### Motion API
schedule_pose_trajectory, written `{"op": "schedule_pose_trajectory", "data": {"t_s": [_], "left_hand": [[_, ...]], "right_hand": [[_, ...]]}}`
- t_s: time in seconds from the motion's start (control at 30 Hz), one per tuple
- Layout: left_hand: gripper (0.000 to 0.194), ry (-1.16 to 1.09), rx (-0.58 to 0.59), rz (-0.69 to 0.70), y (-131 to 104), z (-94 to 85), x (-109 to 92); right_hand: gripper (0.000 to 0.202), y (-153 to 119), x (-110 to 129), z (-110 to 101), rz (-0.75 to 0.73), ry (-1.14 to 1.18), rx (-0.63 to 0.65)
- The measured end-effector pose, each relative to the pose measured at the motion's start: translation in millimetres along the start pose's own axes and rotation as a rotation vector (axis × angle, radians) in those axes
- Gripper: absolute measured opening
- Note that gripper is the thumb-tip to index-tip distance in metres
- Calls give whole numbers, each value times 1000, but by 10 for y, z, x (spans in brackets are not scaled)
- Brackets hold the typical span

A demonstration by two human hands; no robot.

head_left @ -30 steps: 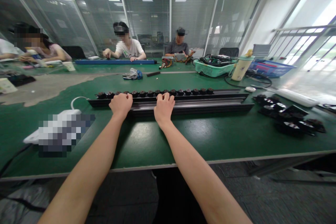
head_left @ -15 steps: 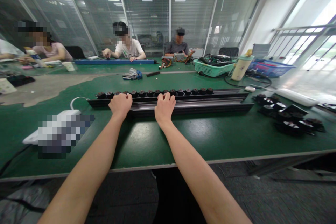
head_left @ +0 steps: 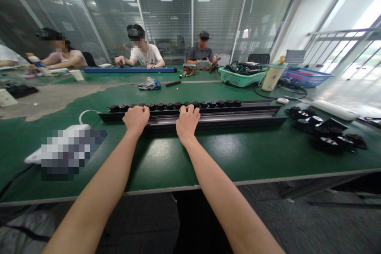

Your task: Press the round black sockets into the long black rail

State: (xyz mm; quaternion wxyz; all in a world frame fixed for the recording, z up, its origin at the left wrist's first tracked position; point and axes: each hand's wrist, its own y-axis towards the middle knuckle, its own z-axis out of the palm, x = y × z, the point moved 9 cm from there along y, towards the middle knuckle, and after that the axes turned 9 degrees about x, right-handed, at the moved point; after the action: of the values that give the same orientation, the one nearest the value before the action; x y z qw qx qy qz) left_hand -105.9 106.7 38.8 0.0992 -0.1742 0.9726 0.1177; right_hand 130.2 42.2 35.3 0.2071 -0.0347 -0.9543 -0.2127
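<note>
Two long black rails lie side by side across the green table (head_left: 226, 158); the front rail (head_left: 238, 121) shows a grey channel along its length, and the rear rail (head_left: 112, 117) reaches further left. Along the far side runs a row of several small black round parts (head_left: 212, 104). My left hand (head_left: 135, 122) rests over the rails near the front one's left end, fingers curled down over it. Further right, my right hand (head_left: 187, 124) curls over the rails in the same way. The fingertips of both hands are partly hidden.
A pile of black parts (head_left: 330, 135) lies on the right. A white box-like object (head_left: 35, 154), partly blurred out, is at left. Farther back stand a green basket (head_left: 241, 78), a yellow bottle (head_left: 273, 77) and a blue basket (head_left: 312, 77). Several people sit across the table.
Both my hands and the rails stay practically in place. At far left, a person's head and upper body have shifted to the right.
</note>
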Motion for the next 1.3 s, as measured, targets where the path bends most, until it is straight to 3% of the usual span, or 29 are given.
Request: {"op": "schedule_pose_trajectory", "data": {"t_s": [0.43, 0.7, 1.3], "left_hand": [[58, -19, 8, 0, -26, -26, -9], [59, -8, -2, -2, -18, -11, 0], [60, -9, 3, -4, -21, -19, -2]], "right_hand": [[31, 14, -21, -2, 16, -50, 95], [32, 14, -59, -26, 36, -6, 15], [32, 32, -135, -57, 77, 18, 6]]}}
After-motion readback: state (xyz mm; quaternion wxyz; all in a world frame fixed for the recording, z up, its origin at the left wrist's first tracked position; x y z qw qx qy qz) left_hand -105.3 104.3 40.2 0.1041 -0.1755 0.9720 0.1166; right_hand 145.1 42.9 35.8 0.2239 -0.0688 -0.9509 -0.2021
